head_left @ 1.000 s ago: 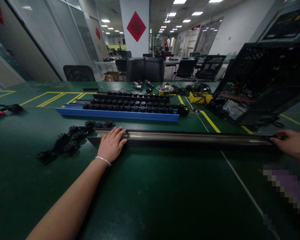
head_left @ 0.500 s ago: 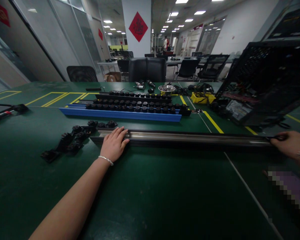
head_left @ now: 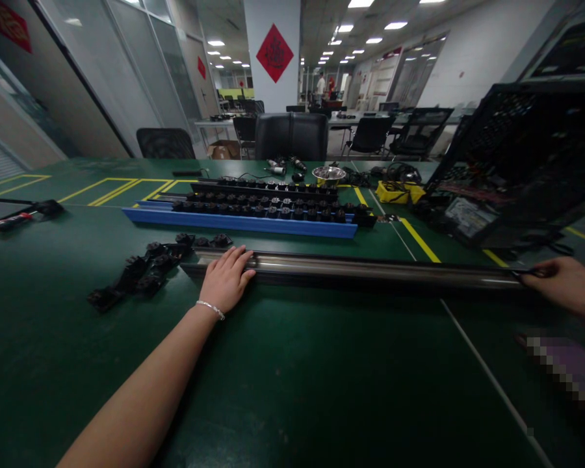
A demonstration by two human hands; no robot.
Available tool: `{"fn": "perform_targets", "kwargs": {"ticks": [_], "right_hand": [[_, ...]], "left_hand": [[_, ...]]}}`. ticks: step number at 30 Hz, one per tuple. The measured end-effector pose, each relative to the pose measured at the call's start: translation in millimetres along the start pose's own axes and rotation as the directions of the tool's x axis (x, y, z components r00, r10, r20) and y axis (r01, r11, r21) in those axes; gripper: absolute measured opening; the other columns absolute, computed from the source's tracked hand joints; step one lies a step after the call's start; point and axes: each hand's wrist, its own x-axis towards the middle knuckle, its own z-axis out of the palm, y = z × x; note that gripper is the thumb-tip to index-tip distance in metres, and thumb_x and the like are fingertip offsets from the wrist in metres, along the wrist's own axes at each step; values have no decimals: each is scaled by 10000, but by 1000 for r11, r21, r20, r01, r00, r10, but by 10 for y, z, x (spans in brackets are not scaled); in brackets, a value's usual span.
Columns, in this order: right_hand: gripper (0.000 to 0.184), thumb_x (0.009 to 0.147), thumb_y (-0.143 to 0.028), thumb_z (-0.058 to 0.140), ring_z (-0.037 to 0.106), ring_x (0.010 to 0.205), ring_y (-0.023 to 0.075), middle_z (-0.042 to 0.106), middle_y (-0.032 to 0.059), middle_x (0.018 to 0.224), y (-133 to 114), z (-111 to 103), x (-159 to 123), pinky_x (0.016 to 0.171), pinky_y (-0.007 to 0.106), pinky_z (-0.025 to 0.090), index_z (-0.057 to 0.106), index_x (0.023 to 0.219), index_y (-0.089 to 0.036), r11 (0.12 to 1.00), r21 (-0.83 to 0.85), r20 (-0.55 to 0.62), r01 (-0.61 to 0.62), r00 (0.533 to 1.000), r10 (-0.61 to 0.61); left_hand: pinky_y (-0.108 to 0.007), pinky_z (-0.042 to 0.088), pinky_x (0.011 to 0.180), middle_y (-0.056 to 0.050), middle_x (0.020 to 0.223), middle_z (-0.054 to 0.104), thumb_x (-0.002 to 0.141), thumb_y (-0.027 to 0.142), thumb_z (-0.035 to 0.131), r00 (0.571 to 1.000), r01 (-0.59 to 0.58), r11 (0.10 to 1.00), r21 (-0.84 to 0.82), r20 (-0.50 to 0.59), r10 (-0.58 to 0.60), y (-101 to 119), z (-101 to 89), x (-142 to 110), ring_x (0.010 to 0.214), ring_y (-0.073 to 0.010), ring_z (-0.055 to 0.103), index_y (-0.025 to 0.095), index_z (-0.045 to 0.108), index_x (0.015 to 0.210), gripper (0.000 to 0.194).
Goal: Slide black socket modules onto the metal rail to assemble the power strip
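Observation:
A long black metal channel (head_left: 351,268) with a shiny inner face lies across the green table in front of me. My left hand (head_left: 225,278) rests flat across its left end, fingers stretched over it and thumb near the close edge. At the other end, my right hand (head_left: 563,281) has its fingers closed on something small and dark inside the channel; what it is I cannot make out. Beside the left end, several linked black socket modules (head_left: 149,266) lie in a loose, bent chain.
Behind lies a blue channel (head_left: 244,222), with rows of black socket modules (head_left: 258,209) beyond it. A metal bowl (head_left: 328,174), a yellow box (head_left: 400,192) and an open computer case (head_left: 511,169) stand farther back. A pixelated flat object (head_left: 565,367) lies at right.
My right hand has moved slightly left along the channel's end. My left hand stays in place on the channel. The whole view has shifted a little.

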Motion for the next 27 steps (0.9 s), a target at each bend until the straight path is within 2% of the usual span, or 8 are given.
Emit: {"fn": "perform_targets", "kwargs": {"ticks": [2, 7, 16, 22, 27], "right_hand": [[338, 700, -468, 550, 608, 767, 272, 649, 122, 1008, -54, -68, -33, 648, 365, 450, 573, 956, -248, 998, -30, 70, -50, 996, 52], [329, 668, -494, 565, 606, 790, 278, 644, 98, 957, -124, -107, -80, 679, 370, 464, 554, 897, -258, 1000, -1, 98, -6, 995, 6], [403, 691, -517, 553, 605, 895, 294, 630, 104, 1060, -343, -165, -203, 729, 366, 467, 559, 993, -252, 998, -67, 139, 16, 990, -6], [412, 711, -488, 544, 611, 897, 302, 630, 122, 1074, -406, -207, -326, 753, 383, 472, 562, 1035, -234, 999, -35, 108, 8, 994, -4], [428, 713, -463, 534, 613, 902, 307, 625, 144, 1083, -449, -146, -406, 736, 395, 482, 565, 1061, -216, 999, 11, 61, -36, 998, 35]], "left_hand": [[-432, 358, 1006, -37, 1443, 418, 928, 439, 289, 1000, 1, 1000, -2, 0, -1, -4, 2, 5, 1338, -224, 343, 248, 428, 1339, 474], [-434, 367, 1001, -40, 1442, 420, 922, 432, 305, 1000, -1, 1000, -3, -3, 1, -17, 16, 15, 1336, -229, 347, 251, 426, 1343, 474], [-439, 369, 999, -36, 1443, 418, 924, 435, 297, 1000, 6, 1000, -5, -2, -6, -7, 3, 9, 1337, -228, 346, 250, 430, 1339, 473], [-428, 372, 994, -39, 1437, 427, 923, 427, 309, 1000, 0, 1000, -6, -12, 0, -6, 3, 12, 1332, -227, 353, 252, 431, 1337, 466], [-425, 366, 1002, -36, 1438, 426, 922, 430, 313, 1000, -3, 1000, -9, -9, 3, -9, 7, 13, 1334, -224, 351, 262, 427, 1338, 463]]}}
